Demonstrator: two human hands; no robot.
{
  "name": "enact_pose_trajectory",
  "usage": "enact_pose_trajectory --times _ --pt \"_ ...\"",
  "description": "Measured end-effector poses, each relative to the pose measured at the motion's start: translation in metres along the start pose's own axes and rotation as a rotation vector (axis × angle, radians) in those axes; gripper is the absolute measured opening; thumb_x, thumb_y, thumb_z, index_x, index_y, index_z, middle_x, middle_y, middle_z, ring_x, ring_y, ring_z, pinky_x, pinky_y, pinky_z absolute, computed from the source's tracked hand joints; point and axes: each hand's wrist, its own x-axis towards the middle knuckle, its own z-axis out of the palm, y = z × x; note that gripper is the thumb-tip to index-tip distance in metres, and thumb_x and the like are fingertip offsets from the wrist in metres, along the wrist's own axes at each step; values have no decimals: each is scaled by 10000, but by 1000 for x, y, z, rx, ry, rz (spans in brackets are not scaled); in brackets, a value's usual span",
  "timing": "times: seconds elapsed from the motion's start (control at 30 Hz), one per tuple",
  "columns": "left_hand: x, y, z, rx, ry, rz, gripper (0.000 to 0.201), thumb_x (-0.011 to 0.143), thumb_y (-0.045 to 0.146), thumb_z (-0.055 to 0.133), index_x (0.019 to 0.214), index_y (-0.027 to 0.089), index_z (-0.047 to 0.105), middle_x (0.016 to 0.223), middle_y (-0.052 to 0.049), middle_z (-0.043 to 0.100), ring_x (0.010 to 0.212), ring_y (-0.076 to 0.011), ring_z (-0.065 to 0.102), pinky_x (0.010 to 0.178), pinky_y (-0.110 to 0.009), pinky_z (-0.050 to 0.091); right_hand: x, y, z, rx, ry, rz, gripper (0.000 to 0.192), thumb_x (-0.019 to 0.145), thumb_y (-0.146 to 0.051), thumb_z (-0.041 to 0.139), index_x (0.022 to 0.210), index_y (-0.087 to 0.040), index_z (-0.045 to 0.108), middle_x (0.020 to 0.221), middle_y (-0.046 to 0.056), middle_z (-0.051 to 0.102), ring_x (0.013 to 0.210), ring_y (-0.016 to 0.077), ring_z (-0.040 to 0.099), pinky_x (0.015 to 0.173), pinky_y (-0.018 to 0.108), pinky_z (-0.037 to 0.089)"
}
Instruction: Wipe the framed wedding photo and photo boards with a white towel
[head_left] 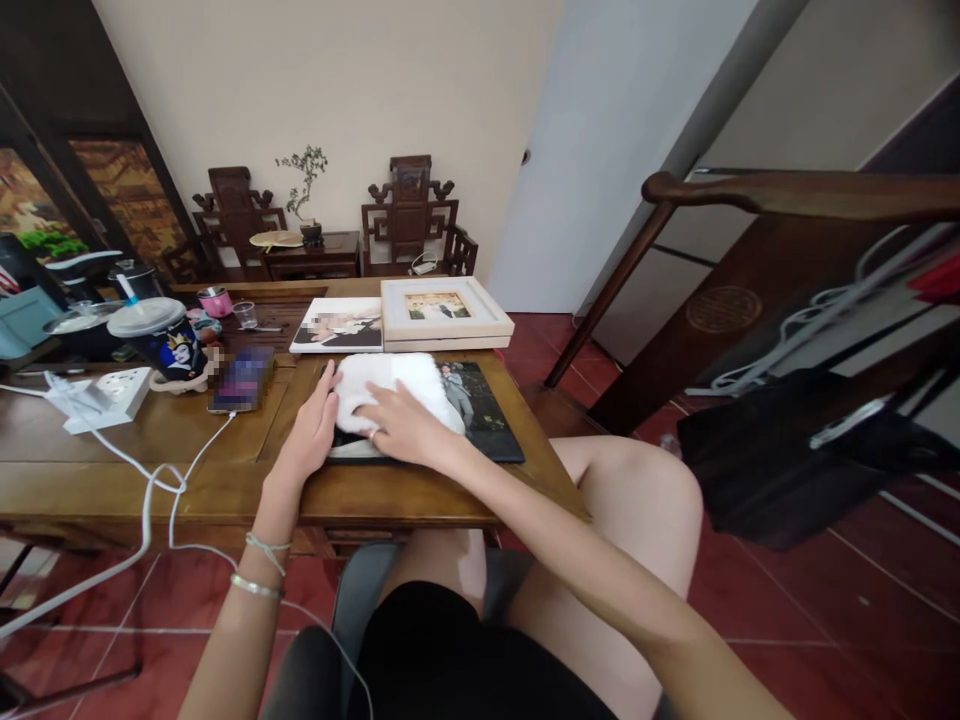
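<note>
Fingers (373,408) press fluffy white cloth (397,385) onto glossy photo (480,405).

Both forearms are left bare, no sleeves being seen; two thin bracelets, one silvery and one of pale thread, are worn on the left wrist (259,568), a ring on the right hand (401,425), and black shorts (450,650) below

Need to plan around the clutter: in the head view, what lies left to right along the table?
Power strip → lidded cup → phone → left hand → white cloth under right hand → dark photo print.
</note>
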Motion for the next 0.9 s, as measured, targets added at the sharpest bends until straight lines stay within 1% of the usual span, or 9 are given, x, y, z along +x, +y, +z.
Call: enact_pose_trajectory --times 0.13,0.27,0.33,0.4,0.5,0.6,0.67,0.77,0.9 --pt "-1 -4 1 -38 12 -3 740 980 603 125 1507 120 316 1545 -124 389 1447 -213 332 1207 -404 231 -23 -3 -1 73 -52 -263 367 819 -74 504 1119 -196 676 1354 125 602 1439 250 325 1175 564 197" --pt "-1 -3 0 -18 -16 -21 773 971 617 84 1475 113 383 1540 -117 399 1455 -207 315 1214 -395 221 -61 4 -8 137 -92 -368 336 819 -97 518 1088 -201 691 1461 95 512 1431 197 345 1224 476 138" --pt "-1 -2 -1 4 -47 -28 743 978 597 87 1433 141 457 1521 -101 433 1443 -199 340 1211 -395 232 -80 7 -14 154 -103 -336 313 830 -110 517 1068 -202 699 1492 80 475 1413 199 378 1228 448 154" --pt "-1 -3 0 32 -81 -40 699 988 575 130 1376 151 527 1489 -100 478 1425 -205 375 1206 -407 248 -94 12 -18 161 -95 -263 266 861 -149 513 1023 -219 713 1464 57 512 1400 218 400 1209 439 227" --pt "0 -7 4 88 -113 -43 640 992 537 212 1321 126 577 1443 -126 528 1414 -225 395 1199 -426 266 -101 30 -21 145 -42 -54 248 906 -244 510 1041 -242 717 1368 54 605 1385 277 420 1115 455 375" --pt "1 -14 8 143 -126 -5 570 987 489 279 1296 128 596 1429 -130 542 1414 -239 394 1191 -443 285 -82 51 -18 162 62 143 286 927 -311 491 1099 -225 704 1268 80 668 1289 320 516 1020 466 445" --pt "1 -17 9 170 -130 15 533 978 455 319 1299 128 592 1434 -133 536 1414 -250 394 1184 -458 298 -54 60 -15 242 118 190 311 951 -343 453 1066 -209 709 1170 69 713 1176 306 596 981 439 463" --pt "2 -19 8 189 -132 30 506 969 413 344 1305 121 584 1434 -139 534 1411 -253 398 1179 -463 307 -1 59 -10 378 205 268 350 957 -372 465 1132 -171 693 1251 86 678 1187 278 592 1014 384 433" --pt "2 -19 7 194 -122 43 488 961 394 368 1290 113 594 1417 -151 548 1398 -259 417 1180 -458 309 56 40 -4 455 171 159 400 969 -386 467 1213 -137 663 1294 97 655 1200 261 589 1022 341 423"
